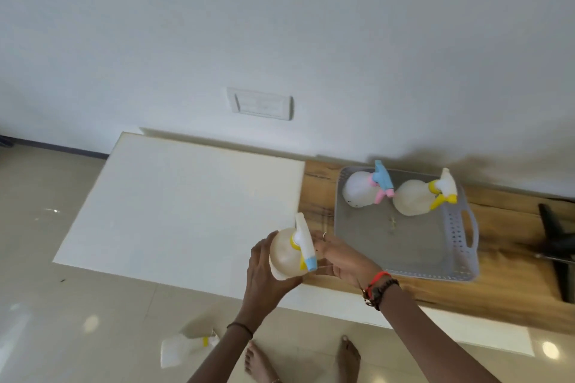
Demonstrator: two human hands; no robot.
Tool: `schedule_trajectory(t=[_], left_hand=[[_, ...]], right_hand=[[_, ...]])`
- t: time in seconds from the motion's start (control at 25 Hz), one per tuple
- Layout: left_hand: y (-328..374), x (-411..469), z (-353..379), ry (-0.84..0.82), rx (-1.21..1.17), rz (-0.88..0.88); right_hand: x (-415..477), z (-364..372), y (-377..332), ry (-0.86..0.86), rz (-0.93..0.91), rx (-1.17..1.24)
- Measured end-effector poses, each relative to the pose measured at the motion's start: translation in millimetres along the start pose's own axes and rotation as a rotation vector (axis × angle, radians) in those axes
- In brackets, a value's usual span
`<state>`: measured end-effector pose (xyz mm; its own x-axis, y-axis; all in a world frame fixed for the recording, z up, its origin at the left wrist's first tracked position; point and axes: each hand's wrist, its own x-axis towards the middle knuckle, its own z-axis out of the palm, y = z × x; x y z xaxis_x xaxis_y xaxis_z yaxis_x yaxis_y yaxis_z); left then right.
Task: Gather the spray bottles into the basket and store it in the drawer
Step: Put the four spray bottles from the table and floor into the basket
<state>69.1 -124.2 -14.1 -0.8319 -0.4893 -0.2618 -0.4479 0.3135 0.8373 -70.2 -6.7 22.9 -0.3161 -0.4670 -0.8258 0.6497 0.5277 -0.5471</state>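
Both hands are clamped around a cream spray bottle (284,253) with a white trigger head and blue nozzle, the left hand (264,274) cupping its body from below and the right hand (340,256) pressing against its other side, holding it above the front edge of the white cabinet top (174,211), just left of the grey basket (460,236). Inside the basket, which sits on the wooden surface (504,289), stand a white bottle with a pink and blue sprayer (361,190) and a cream bottle with a yellow and white sprayer (413,197), side by side along the far wall. Another spray bottle (183,348) lies on its side on the tiled floor (77,305) near the person's bare feet.
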Motion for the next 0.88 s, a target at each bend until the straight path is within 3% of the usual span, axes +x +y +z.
schedule_trajectory(t=[0.48,0.88], left_hand=[[89.4,34.1,116.6,-0.217,0.082,0.027],[89.6,66.4,158.3,-0.302,0.186,-0.063]], right_hand=[[-30.1,-120.0,21.3,0.287,-0.048,0.242],[4.3,-151.0,31.2,0.277,-0.006,0.302]])
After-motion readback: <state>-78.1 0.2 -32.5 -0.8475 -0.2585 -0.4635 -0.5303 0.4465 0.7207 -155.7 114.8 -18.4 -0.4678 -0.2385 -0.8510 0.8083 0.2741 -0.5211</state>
